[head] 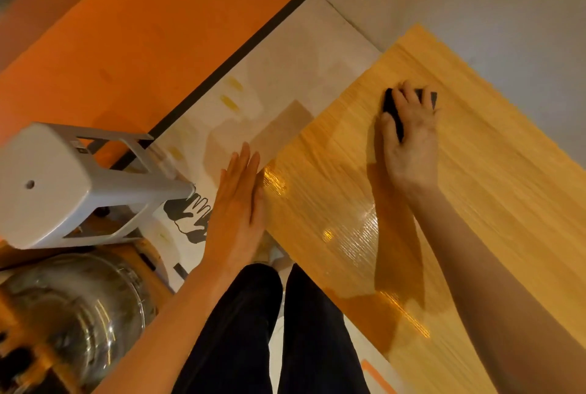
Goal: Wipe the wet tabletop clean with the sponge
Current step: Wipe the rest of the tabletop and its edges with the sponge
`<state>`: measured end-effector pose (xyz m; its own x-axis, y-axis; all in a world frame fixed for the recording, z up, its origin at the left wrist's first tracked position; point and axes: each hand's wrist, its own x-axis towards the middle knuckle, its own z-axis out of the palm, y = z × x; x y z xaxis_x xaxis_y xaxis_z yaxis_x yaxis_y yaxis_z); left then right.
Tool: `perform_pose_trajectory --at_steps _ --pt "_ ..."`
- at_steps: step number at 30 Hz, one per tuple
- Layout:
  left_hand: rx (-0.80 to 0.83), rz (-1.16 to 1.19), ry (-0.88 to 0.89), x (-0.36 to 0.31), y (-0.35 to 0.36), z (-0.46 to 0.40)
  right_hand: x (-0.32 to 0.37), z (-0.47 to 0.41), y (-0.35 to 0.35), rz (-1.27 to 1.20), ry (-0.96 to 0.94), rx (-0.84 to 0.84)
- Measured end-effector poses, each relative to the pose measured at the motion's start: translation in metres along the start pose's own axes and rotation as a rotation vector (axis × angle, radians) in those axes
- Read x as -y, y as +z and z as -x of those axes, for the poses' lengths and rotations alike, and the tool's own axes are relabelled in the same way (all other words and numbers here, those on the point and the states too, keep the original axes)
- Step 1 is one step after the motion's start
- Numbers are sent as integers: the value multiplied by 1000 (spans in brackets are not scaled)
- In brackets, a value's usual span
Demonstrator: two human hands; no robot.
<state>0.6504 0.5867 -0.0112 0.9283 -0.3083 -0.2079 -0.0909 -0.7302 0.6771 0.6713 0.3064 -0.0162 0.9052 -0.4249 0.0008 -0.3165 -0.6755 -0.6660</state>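
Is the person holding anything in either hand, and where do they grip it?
The right hand presses a dark sponge onto the tabletop, fingers spread over its top. The left hand is flat and holds nothing.

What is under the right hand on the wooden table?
A dark sponge lies under the right hand, pressed on the wooden tabletop. The hand covers most of it, so its full shape is hidden.
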Motion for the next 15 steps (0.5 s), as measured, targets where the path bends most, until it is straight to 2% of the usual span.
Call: perform_pose_trajectory --at_steps 3,11,15 --pt "85 -9 52 7 -8 8 10 8 18 160 -7 -7" --pt "239 -11 69 26 -22 19 82 98 77 154 -29 -18" --pt "245 58 21 21 -34 19 114 150 108 207 -83 108"
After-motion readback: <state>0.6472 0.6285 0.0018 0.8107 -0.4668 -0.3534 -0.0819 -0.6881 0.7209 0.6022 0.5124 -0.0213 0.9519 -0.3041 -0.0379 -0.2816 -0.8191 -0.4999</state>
